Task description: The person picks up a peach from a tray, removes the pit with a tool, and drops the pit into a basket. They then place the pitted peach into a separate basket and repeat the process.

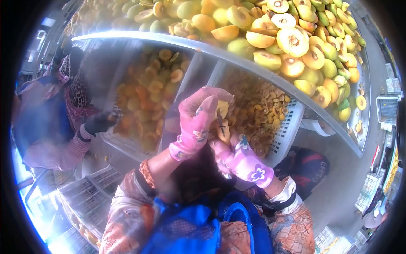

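While near tool (223, 131), fruit (222, 108) in hand (199, 119).

Left hand (199, 120) holds fruit (222, 109), right (241, 160) apparently knife (224, 132)

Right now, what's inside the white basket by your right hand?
Small yellow and brown fruit bits are heaped in the white basket. I can't see underneath them, or the parts my right hand and the table edge cover.

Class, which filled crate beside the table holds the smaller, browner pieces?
The right crate; the left crate instead holds larger, yellow-orange fruit.
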Motion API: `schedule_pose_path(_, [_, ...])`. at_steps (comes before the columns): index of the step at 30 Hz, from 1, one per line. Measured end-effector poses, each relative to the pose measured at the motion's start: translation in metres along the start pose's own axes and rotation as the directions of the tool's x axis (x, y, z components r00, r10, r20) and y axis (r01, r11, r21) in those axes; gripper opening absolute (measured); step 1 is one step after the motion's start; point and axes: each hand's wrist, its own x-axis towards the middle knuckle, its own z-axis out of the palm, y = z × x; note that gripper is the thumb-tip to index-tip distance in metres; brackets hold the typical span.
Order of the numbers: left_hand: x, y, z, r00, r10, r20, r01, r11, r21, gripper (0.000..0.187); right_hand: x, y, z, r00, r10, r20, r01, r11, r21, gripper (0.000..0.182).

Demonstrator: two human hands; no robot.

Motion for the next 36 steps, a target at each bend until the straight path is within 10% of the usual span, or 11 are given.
schedule_pose_path(10, [0.012, 0.006, -0.011, 0.943, -0.249, 0.220, 0.276, 0.956, -0.098, 0.038, -0.010, -0.010, 0.005, 0.993, 0.094, 0.067, -0.104, 0.980, 0.170, 0.018])
schedule_pose_path(13, [0.018, 0.018, -0.009, 0.931, -0.196, 0.309, 0.083, 0.935, 0.344, 0.042, -0.012, -0.002, 0.002, 0.996, 0.077, 0.054, -0.084, 0.986, 0.141, 0.018])
schedule_pose_path(15, [0.022, 0.024, -0.018, 0.885, -0.147, 0.441, -0.018, 0.937, 0.348, 0.040, -0.020, -0.006, -0.001, 0.942, 0.086, 0.325, -0.205, 0.913, 0.354, 0.019])
schedule_pose_path(21, [0.027, 0.039, -0.024, 0.677, 0.125, 0.725, -0.478, 0.824, 0.305, 0.031, -0.030, -0.011, 0.004, 0.930, 0.041, 0.366, -0.160, 0.940, 0.300, 0.022])
schedule_pose_path(24, [0.017, 0.066, -0.006, 0.811, 0.069, 0.581, -0.422, 0.757, 0.498, 0.029, -0.035, -0.014, 0.008, 0.858, -0.028, 0.513, -0.248, 0.853, 0.460, 0.024])
schedule_pose_path(26, [-0.001, 0.074, 0.013, 0.913, -0.031, 0.408, -0.247, 0.754, 0.609, 0.028, -0.040, -0.019, 0.015, 0.959, -0.052, 0.279, -0.011, 0.976, 0.217, 0.024])
schedule_pose_path(28, [-0.007, 0.076, 0.020, 0.967, -0.216, 0.133, 0.117, 0.845, 0.522, 0.029, -0.038, -0.012, 0.009, 0.966, 0.079, 0.247, -0.122, 0.979, 0.164, 0.024])
schedule_pose_path(32, [-0.007, 0.063, 0.011, 0.967, -0.114, 0.229, 0.011, 0.912, 0.409, 0.029, -0.028, 0.016, -0.029, 0.866, -0.069, 0.495, -0.074, 0.962, 0.264, 0.035])
schedule_pose_path(36, [-0.018, 0.062, 0.013, 0.968, -0.114, 0.223, 0.085, 0.987, 0.134, 0.033, -0.015, 0.028, -0.045, 0.986, -0.151, 0.071, 0.151, 0.988, -0.003, 0.028])
